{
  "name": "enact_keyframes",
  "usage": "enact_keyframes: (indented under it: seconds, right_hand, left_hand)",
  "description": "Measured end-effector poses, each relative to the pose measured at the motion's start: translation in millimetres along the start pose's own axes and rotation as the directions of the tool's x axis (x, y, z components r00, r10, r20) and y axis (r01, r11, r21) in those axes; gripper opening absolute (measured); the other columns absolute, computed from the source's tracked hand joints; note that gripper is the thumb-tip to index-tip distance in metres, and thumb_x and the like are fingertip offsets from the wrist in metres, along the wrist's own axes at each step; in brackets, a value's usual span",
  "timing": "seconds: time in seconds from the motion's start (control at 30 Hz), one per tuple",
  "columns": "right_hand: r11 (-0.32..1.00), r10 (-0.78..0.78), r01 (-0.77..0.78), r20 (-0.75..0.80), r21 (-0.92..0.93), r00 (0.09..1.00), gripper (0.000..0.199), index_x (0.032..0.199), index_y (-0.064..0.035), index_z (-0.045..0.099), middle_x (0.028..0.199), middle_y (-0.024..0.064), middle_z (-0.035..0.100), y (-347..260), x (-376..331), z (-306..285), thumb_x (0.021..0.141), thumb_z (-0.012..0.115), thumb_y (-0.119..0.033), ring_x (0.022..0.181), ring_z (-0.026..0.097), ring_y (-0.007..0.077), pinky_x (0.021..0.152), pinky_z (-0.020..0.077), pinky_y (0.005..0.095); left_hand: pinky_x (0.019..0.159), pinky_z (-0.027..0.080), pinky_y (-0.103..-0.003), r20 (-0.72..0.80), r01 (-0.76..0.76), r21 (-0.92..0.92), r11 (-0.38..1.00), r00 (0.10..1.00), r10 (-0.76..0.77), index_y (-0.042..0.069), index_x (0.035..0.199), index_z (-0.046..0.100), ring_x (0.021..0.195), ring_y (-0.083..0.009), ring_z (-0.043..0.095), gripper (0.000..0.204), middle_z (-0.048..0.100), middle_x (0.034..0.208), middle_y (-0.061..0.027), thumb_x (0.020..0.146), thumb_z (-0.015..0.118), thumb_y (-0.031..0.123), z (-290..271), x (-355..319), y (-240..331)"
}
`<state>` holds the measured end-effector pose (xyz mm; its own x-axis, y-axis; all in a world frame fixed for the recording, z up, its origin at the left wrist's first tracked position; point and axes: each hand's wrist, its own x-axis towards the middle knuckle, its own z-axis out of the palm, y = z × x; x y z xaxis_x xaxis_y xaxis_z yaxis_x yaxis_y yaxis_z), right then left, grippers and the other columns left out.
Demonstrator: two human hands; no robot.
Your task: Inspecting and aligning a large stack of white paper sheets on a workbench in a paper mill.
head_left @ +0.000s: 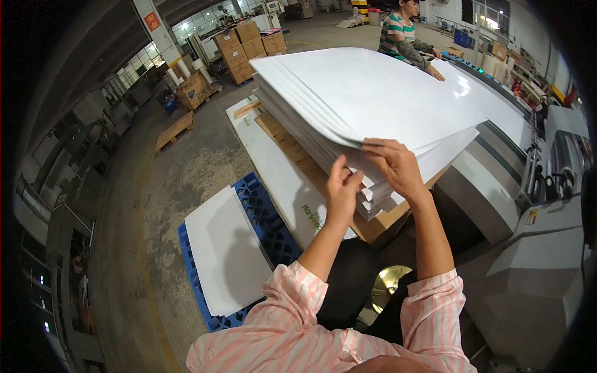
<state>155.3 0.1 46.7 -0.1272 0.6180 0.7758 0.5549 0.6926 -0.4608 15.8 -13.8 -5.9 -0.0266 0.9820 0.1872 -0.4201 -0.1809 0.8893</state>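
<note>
A tall stack of large white sheets (311,146) stands in front of me. The near corner of its upper sheets (373,93) is lifted and curved, pinched in my right hand (395,166) between thumb and fingers. Just left of it, my left hand (343,189) is at the stack's near edge, its fingers bent and apart beside the lower sheet corners. Whether its fingertips touch the paper is hard to tell. Below the raised corner, several lower sheets (379,199) fan out unevenly.
A lower pile of white sheets (224,248) lies on a blue pallet (252,193) to the left. A grey machine (535,267) stands close on the right. Across the stack, a person in a striped shirt (398,34) reaches onto white sheets. Cartons (245,46) and a wooden pallet (174,132) stand farther back.
</note>
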Motion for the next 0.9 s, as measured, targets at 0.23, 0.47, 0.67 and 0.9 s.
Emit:
enact_keyframes:
  seconds: [0.23,0.47,0.67,0.9]
  right_hand:
    - [0.939,-0.129,0.180,0.183,-0.293,0.975,0.042,0.104,-0.0127,0.061,0.109,0.0036,0.059,-9.1,-4.4,-5.6,0.064,0.062,-0.002,0.090,0.055,0.0229,0.075,0.0459,0.0336]
    - [0.904,-0.196,0.261,0.215,-0.340,0.957,0.042,0.097,-0.0109,0.065,0.116,0.0047,0.056,-25.4,-1.4,-15.8,0.059,0.056,0.007,0.087,0.055,0.0227,0.073,0.0464,0.0318]
    - [0.941,-0.111,0.171,0.211,-0.293,0.971,0.024,0.097,-0.0114,0.066,0.121,0.0040,0.052,-20.2,-5.6,-20.4,0.073,0.061,-0.007,0.099,0.050,0.0244,0.082,0.0421,0.0334]
    - [1.000,0.003,-0.003,0.012,-0.014,1.000,0.025,0.095,-0.0049,0.065,0.095,0.0078,0.063,6.7,-10.9,6.0,0.082,0.061,-0.027,0.083,0.056,0.0227,0.075,0.0445,0.0317]
  left_hand:
    - [0.068,0.052,-0.029,0.047,0.128,-0.243,0.962,0.992,-0.120,0.000,0.135,0.021,0.079,-0.0157,0.058,0.052,0.057,0.097,-0.0088,0.090,0.045,0.010,-4.3,2.2,10.4]
    - [0.066,0.052,-0.027,0.113,0.158,-0.235,0.959,0.985,-0.134,0.000,0.121,0.041,0.079,-0.0139,0.059,0.036,0.057,0.093,-0.0067,0.089,0.050,0.013,-3.9,7.1,16.0]
    - [0.058,0.051,-0.027,0.069,0.127,-0.169,0.977,0.991,-0.116,-0.005,0.127,0.032,0.073,-0.0141,0.058,0.055,0.056,0.091,-0.0087,0.087,0.058,0.022,-2.3,12.5,11.1]
    - [0.058,0.051,-0.027,-0.010,0.160,-0.156,0.975,0.986,-0.164,-0.006,0.134,0.020,0.070,-0.0135,0.055,0.069,0.054,0.091,-0.0105,0.085,0.061,0.022,-0.2,10.6,8.8]
